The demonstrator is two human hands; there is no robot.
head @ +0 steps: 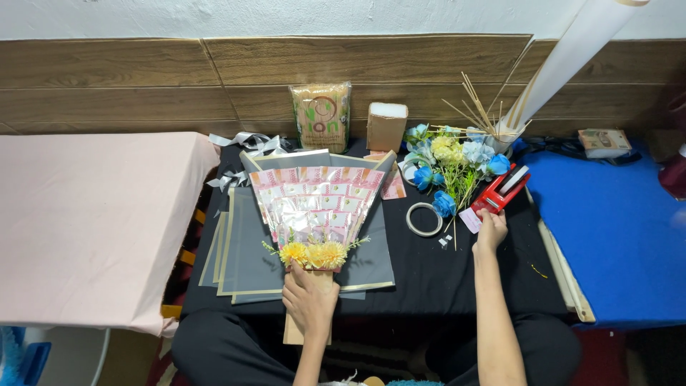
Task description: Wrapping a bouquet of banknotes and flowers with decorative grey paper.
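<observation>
A: While the left hand (pixel 309 299) pins the fan-shaped banknote bouquet (pixel 318 204) by its brown paper handle (pixel 294 330), its grip closed around that stem just below the yellow flowers (pixel 314 254), where has the right hand (pixel 491 230) gone?

B: Out to the red tape dispenser (pixel 502 191), near the blue and white artificial flowers (pixel 451 168). Its fingertips touch the dispenser's near end; I cannot tell whether the grip has closed on it or on a strip of tape.

A: So which step is this?

B: I judge it a fetch of tape, with the bouquet lying on grey wrapping sheets (pixel 250 246) on the black tabletop (pixel 443 275). 1 tape ring (pixel 424 219) sits between the 2 hands. Next calls for a steady bouquet hold.
</observation>
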